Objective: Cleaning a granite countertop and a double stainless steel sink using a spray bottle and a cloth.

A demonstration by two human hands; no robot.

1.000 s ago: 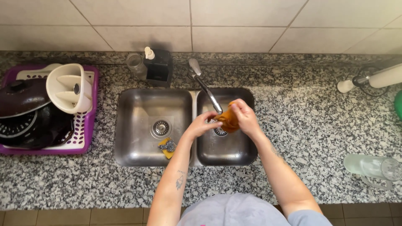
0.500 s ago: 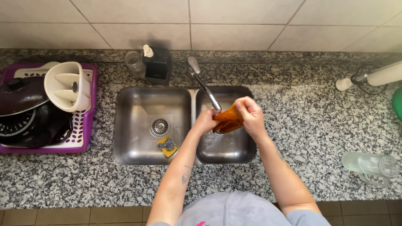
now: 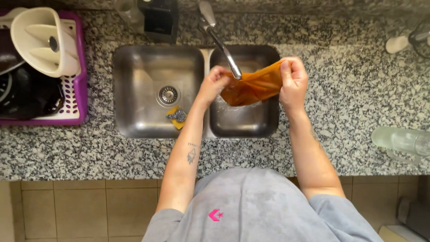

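Speckled grey granite counter (image 3: 340, 112) runs the width of the view, with a double steel sink (image 3: 156, 121) set into it near the back edge. You hold an orange cloth (image 3: 253, 87) stretched over the right basin (image 3: 244, 118), just under the spout of the tap (image 3: 224, 47). Your left hand (image 3: 212, 83) is clenched on the cloth's left end, close to the divider between the basins. Your right hand (image 3: 293, 80) pinches the cloth's right end above the basin's right rim, so the cloth sags between the two grips (water seems to glisten below it, though that is hard to tell).

Left basin holds a yellow sponge with a steel scourer (image 3: 177, 116) near its front edge, beside the drain (image 3: 168, 95). At the counter's left edge sits a purple dish rack (image 3: 78, 89) with a cream plastic piece (image 3: 45, 42) and dark pans (image 3: 27, 94). A clear jug (image 3: 401, 141) lies on its side near the counter's right edge, well apart from your right hand. Bare granite lies open to the right of the sink and along the front edge.
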